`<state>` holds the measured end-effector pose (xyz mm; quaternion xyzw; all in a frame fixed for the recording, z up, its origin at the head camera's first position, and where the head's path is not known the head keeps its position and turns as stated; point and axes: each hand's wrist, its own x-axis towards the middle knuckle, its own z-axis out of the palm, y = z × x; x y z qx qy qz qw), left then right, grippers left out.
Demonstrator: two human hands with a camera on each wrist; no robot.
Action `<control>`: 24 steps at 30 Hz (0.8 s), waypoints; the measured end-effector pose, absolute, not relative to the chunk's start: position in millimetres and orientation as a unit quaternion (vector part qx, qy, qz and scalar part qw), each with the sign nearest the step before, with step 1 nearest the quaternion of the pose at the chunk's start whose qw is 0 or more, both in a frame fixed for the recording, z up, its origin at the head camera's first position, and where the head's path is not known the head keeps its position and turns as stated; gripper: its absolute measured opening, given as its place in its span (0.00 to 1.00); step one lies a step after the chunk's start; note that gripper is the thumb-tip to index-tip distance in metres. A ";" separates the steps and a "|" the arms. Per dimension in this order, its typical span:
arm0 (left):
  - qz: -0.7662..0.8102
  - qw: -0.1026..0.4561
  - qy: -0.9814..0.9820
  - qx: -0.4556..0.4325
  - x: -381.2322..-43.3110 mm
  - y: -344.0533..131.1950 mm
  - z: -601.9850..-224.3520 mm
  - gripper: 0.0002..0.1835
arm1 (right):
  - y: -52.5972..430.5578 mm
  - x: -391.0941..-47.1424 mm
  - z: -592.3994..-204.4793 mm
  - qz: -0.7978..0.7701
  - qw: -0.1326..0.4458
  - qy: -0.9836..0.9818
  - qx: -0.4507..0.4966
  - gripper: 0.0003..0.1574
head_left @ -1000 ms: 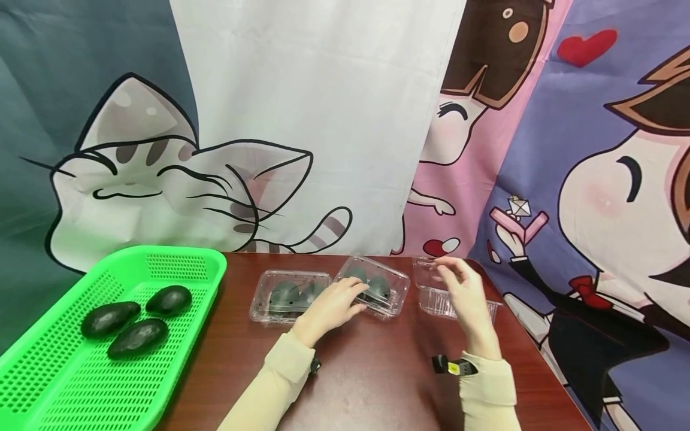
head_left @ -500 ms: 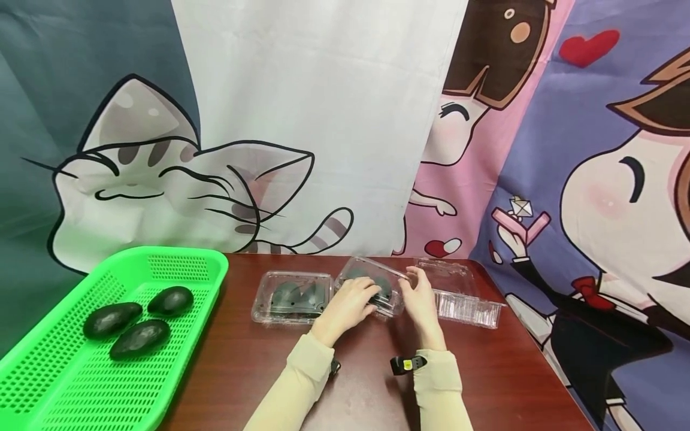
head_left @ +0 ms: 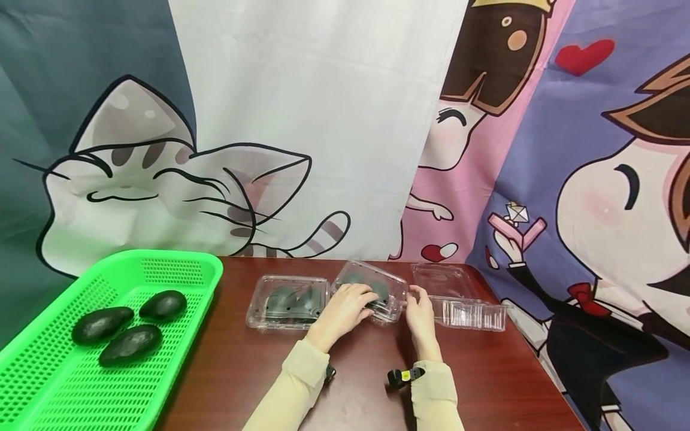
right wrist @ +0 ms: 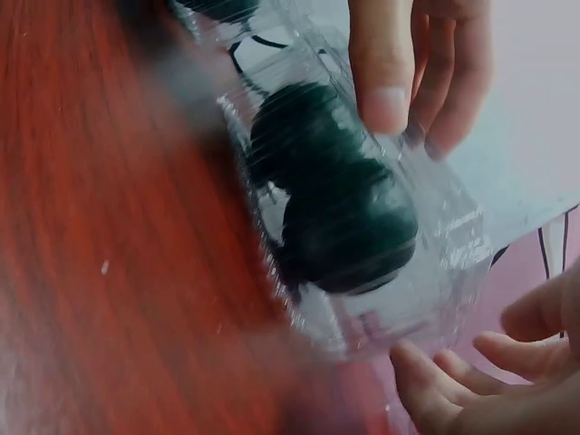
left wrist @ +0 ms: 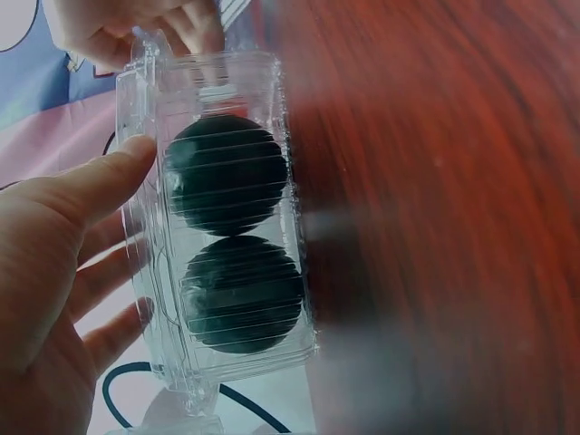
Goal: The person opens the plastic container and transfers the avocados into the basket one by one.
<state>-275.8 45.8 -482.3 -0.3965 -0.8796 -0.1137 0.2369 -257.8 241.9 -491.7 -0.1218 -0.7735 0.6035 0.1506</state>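
Your L hand (head_left: 344, 313) grips the box (head_left: 389, 279) w/ avocados (left wrist: 227, 172), prob. to steady it; your R hand (head_left: 422, 314), fingers loose, is at its R end, maybe bracing.

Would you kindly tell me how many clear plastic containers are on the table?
3: the left container nearest the green basket, the middle container gripped by the left hand, and the open container at the right.
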 end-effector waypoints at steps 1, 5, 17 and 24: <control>-0.111 0.237 -0.881 -0.394 -275.5 45.1 -482.5 0.18 | 242.5 -257.4 -493.5 0.614 0.143 -0.767 -0.120 0.21; -0.100 0.236 -0.886 -0.387 -273.4 43.6 -482.7 0.17 | 245.0 -255.7 -497.0 0.666 0.109 -0.730 -0.114 0.20; -0.094 0.246 -0.881 -0.392 -268.1 45.2 -482.9 0.14 | 256.0 -256.0 -502.9 0.695 0.058 -0.708 -0.110 0.15; -0.103 0.255 -0.877 -0.394 -264.8 44.3 -482.8 0.14 | 261.5 -251.0 -504.3 0.691 0.007 -0.718 -0.091 0.15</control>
